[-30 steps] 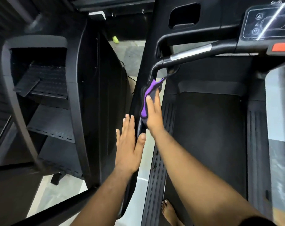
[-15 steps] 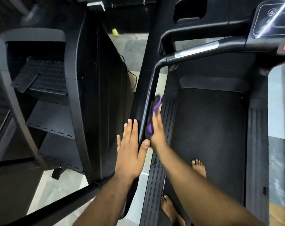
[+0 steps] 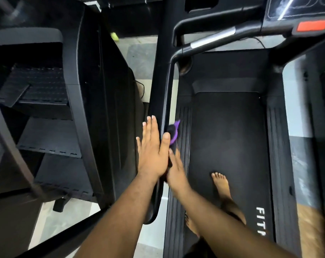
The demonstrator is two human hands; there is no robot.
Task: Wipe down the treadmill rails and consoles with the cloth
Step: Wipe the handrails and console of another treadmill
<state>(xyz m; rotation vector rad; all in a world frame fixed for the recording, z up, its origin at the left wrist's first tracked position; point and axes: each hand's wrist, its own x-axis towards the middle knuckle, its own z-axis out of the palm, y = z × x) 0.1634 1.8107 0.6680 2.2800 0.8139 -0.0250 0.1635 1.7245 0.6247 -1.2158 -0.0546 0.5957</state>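
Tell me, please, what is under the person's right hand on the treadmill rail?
The purple cloth pokes out beyond the right hand, against the left rail. The left hand covers part of the right hand, so its grip cannot be seen.

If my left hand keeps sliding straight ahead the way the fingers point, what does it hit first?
Probably nothing soon. The left hand lies flat, fingers pointing up along the rail, whose side looks bare as far as the bend by the silver grip. Depth is unclear, so that upright section may come first.

Purple-and-black cloth (image 3: 173,134), bunched and blurred, lies against the black treadmill rail (image 3: 167,94).
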